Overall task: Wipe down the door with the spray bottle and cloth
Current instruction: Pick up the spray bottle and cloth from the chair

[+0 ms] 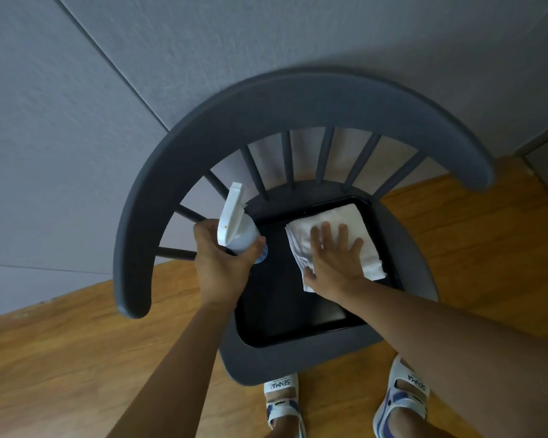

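Nearest the camera, two feet in white sandals (402, 396) with blue trim stand on a wood floor (60, 358), toes just at the front edge of a dark grey chair (298, 99). Both bare forearms reach forward over the seat.

A black tray (285, 314) lies on the seat and fills most of it. The left hand (222, 267) is curled round the body of a white spray bottle (234, 226), thumb on one side and fingers wrapped across the other, holding it above the tray's left edge with the trigger head tilted up and away toward the chair's back spindles. The bottle's base is hidden behind the hand, so whether it touches the tray cannot be told.

The right hand (336, 254) lies flat with fingers spread and straight, palm pressed down on a white cloth (339, 226) folded in the far right part of the tray. The hand covers the cloth's near left part; its far edge and right corner show beyond the fingertips, and a loose corner sticks out below the wrist.

Beyond the tray the chair's curved backrest arcs round both hands. Behind the chair rises a pale grey panelled wall (76, 121), with a seam running diagonally across it. Which surface is the door cannot be told
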A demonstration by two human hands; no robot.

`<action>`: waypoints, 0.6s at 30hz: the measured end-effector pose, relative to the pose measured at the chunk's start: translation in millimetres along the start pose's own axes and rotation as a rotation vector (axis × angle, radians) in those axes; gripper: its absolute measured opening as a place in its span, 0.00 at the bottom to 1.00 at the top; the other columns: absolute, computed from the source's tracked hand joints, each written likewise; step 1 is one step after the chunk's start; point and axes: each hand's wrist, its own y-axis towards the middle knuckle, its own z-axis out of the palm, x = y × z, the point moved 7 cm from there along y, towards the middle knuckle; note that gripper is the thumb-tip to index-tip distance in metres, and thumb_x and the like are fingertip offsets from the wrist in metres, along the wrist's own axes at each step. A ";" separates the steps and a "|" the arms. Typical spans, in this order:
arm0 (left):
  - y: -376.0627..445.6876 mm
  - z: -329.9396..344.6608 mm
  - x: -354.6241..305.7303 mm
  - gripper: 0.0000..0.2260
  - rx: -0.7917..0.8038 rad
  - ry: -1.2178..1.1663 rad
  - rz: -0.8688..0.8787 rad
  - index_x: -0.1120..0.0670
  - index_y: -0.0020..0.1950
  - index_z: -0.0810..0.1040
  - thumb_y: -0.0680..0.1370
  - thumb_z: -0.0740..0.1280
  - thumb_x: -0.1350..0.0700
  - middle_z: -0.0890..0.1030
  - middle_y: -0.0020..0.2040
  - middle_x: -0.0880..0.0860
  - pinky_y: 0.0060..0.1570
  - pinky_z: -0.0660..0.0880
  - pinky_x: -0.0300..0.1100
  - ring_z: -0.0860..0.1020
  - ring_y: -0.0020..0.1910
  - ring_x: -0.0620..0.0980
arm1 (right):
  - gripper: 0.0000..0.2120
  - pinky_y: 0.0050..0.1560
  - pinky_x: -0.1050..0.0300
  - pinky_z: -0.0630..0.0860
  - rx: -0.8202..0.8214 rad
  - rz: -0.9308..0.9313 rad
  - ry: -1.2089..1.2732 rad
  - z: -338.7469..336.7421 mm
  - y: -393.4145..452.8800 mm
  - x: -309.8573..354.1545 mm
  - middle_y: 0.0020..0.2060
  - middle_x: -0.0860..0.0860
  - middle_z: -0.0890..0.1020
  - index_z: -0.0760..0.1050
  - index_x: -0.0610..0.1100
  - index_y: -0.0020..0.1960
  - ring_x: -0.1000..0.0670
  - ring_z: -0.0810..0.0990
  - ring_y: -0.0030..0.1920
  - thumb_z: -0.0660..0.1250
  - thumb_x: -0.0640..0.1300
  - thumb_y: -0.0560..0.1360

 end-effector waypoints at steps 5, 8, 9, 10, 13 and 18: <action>-13.1 -3.2 -28.3 0.32 -0.012 -0.023 0.085 0.43 0.61 0.64 0.67 0.82 0.50 0.74 0.55 0.38 0.48 0.82 0.47 0.76 0.57 0.44 | 0.44 0.73 0.22 0.55 0.045 0.053 -0.011 0.5 3.0 5.6 0.83 0.37 0.41 0.41 0.37 0.83 0.25 0.43 0.80 0.57 0.63 0.81; -19.5 -8.9 -37.6 0.33 -0.041 -0.029 0.121 0.44 0.62 0.64 0.67 0.82 0.51 0.73 0.55 0.37 0.46 0.81 0.41 0.76 0.57 0.42 | 0.48 0.73 0.22 0.56 0.041 0.097 0.014 2.2 -0.7 7.4 0.81 0.33 0.38 0.39 0.40 0.83 0.26 0.41 0.80 0.58 0.66 0.79; -21.8 -10.2 -38.2 0.33 -0.040 -0.027 0.128 0.45 0.62 0.64 0.67 0.82 0.51 0.73 0.55 0.36 0.46 0.81 0.40 0.76 0.57 0.41 | 0.50 0.73 0.23 0.57 0.035 0.120 0.026 3.4 -2.9 6.9 0.80 0.31 0.39 0.37 0.41 0.83 0.26 0.41 0.80 0.60 0.68 0.77; -24.1 -11.3 -38.1 0.33 -0.038 -0.023 0.133 0.46 0.62 0.64 0.67 0.82 0.51 0.72 0.54 0.36 0.45 0.81 0.40 0.75 0.57 0.40 | 0.52 0.73 0.23 0.58 0.030 0.137 0.031 5.0 -4.5 6.1 0.79 0.30 0.39 0.36 0.42 0.83 0.27 0.41 0.80 0.60 0.69 0.76; -30.7 -14.7 -35.8 0.32 -0.029 -0.034 0.138 0.48 0.63 0.65 0.67 0.82 0.51 0.72 0.55 0.36 0.47 0.82 0.45 0.76 0.57 0.43 | 0.53 0.72 0.23 0.59 0.016 0.137 0.007 6.8 -6.4 5.4 0.79 0.29 0.41 0.35 0.42 0.83 0.26 0.43 0.80 0.61 0.69 0.76; -41.8 -23.2 -29.5 0.32 -0.045 -0.070 0.111 0.46 0.63 0.64 0.67 0.81 0.53 0.72 0.56 0.37 0.46 0.79 0.34 0.76 0.57 0.39 | 0.53 0.72 0.21 0.59 0.081 0.155 -0.001 7.1 -1.1 12.3 0.79 0.27 0.39 0.33 0.40 0.82 0.23 0.42 0.79 0.64 0.63 0.78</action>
